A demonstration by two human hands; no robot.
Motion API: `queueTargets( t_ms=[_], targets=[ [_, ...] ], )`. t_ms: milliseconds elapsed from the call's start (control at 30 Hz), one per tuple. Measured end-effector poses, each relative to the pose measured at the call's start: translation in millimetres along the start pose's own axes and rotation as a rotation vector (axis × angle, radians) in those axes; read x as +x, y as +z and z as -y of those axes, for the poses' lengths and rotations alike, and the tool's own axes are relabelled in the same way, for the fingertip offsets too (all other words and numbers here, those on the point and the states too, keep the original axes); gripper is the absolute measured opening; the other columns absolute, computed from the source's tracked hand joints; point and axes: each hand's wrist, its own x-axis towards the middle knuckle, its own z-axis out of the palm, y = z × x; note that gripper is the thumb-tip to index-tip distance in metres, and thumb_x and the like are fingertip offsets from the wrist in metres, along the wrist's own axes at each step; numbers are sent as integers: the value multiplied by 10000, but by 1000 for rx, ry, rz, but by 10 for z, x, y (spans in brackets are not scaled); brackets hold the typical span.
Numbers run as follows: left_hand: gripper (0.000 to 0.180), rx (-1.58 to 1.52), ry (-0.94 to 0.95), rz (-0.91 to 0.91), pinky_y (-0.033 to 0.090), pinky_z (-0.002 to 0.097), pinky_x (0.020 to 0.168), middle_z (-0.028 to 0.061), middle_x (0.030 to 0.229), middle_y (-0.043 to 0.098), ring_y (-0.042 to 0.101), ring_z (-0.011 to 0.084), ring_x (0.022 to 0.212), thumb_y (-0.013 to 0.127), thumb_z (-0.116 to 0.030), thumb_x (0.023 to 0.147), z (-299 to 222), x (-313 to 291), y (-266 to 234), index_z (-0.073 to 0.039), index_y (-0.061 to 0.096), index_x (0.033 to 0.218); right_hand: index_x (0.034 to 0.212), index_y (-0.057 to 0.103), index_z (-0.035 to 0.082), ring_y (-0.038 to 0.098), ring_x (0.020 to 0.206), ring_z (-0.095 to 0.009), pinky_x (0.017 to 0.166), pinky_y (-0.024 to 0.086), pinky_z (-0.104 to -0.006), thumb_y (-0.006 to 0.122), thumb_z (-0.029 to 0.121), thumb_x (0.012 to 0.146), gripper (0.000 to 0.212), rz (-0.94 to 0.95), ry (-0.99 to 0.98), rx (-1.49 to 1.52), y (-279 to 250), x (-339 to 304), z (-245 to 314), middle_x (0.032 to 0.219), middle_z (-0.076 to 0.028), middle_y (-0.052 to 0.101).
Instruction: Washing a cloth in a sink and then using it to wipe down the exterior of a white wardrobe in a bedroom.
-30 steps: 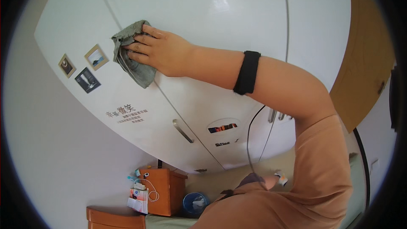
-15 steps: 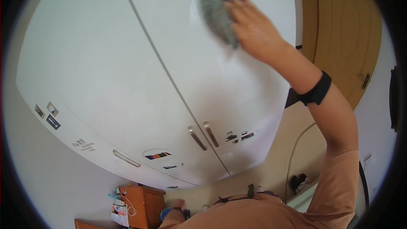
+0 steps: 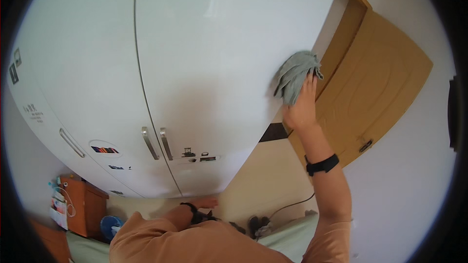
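In our right hand point(image 3: 301, 112) we hold a crumpled grey cloth point(image 3: 294, 75) at the right edge of a glossy white wardrobe point(image 3: 219, 63), our fingers nearly straight and close together over it. Our left hand point(image 3: 209, 202) hangs low near the wardrobe's foot; we cannot tell how open its fingers are. Rightward stands a yellowish-brown wooden door point(image 3: 378, 78) with a dark handle point(image 3: 365, 146).

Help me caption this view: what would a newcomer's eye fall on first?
The glossy white wardrobe filling the left and middle. Next, at its right edge, the right hand holding a gray-green cloth. Then the tan door with its dark handle, at the right.
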Motion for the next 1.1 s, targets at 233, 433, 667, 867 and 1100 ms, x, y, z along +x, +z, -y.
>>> queueTargets(
  t_ms=[233,433,667,867,1100],
  targets=[
    [190,600,-413,39,509,488,702,169,844,674,650,325,806,552,-133,751,1678,-1620,985,-27,701,802,1348,92,-171,2,1321,-536,1073,9,-603,593,311,745,920,-232,20,154,631,74,316,1410,-390,54],
    [172,-521,-1376,-117,483,342,579,47,825,625,585,139,703,518,-154,895,1618,-3599,1776,-61,659,859,1282,407,-65,86,1313,-522,1034,-39,-642,534,377,782,679,-330,-27,-22,281,833,1553,1401,-303,255],
    [238,-2048,-971,-427,378,400,687,27,709,359,421,167,750,412,-151,922,1529,-5242,2588,-136,354,691,1200,530,10,139,1289,-514,1002,15,-702,650,358,653,659,-376,-136,220,270,1800,3930,1360,-264,306],
    [133,-1319,-1154,-1828,402,308,387,97,636,559,541,198,487,492,-184,844,911,-6191,1741,-59,532,864,1106,597,31,305,1207,-482,953,146,-723,614,221,670,476,-474,-78,358,327,2162,5726,1289,-211,404],
    [159,-1146,-1193,-1849,369,285,376,64,558,496,489,174,455,546,-79,782,845,-7868,2358,-107,485,637,1198,568,141,414,1197,-256,1052,220,-551,515,169,769,433,-240,-348,395,564,1835,6159,1278,-37,497]
  ],
)
